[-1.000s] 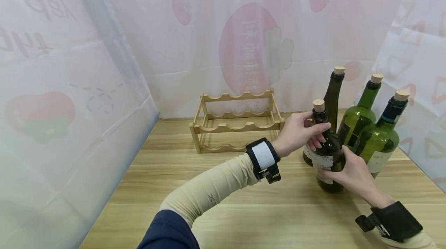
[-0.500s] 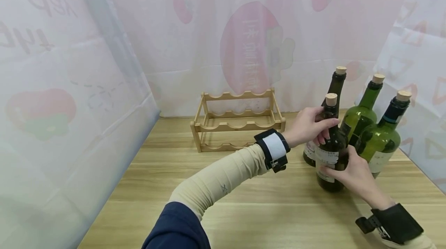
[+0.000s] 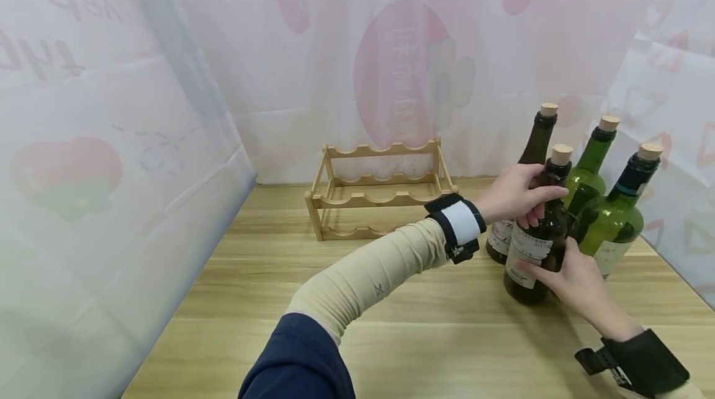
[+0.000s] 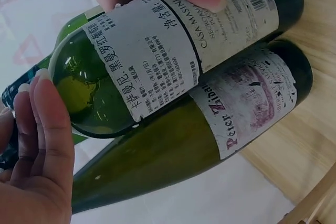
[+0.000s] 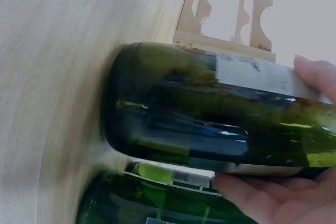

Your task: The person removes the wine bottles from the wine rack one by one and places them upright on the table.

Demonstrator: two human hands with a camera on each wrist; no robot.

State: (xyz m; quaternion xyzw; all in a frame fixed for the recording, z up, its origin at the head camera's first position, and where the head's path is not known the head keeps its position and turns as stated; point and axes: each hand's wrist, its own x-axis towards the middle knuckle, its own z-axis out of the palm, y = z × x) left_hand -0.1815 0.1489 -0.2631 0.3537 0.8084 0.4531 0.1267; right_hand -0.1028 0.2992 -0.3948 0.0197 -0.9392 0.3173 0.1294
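Note:
A dark wine bottle (image 3: 525,247) with a cork stopper leans to the right on the table. My left hand (image 3: 514,194) holds it at the neck, below the cork, with the thumb across the front. Lower down, my right hand (image 3: 581,281) grips the body, thumb over the white label. In the left wrist view the bottle's printed label (image 4: 152,61) faces the camera, and the left fingers (image 4: 55,129) curve by the neck. In the right wrist view the base (image 5: 126,98) is close to the tabletop; whether all of it touches, I cannot tell.
Three more corked bottles stand close by: a slim brown-green bottle (image 3: 536,144) behind, a green bottle (image 3: 592,163) and another green bottle (image 3: 614,219) to the right. A wooden bottle rack (image 3: 380,200) stands at the back middle. Printed curtains (image 3: 301,76) surround the table.
The held bottle's neck has swung rightward, from leaning left through upright to leaning right. My left hand moved right with the neck; the right hand stayed nearly in place on the body.

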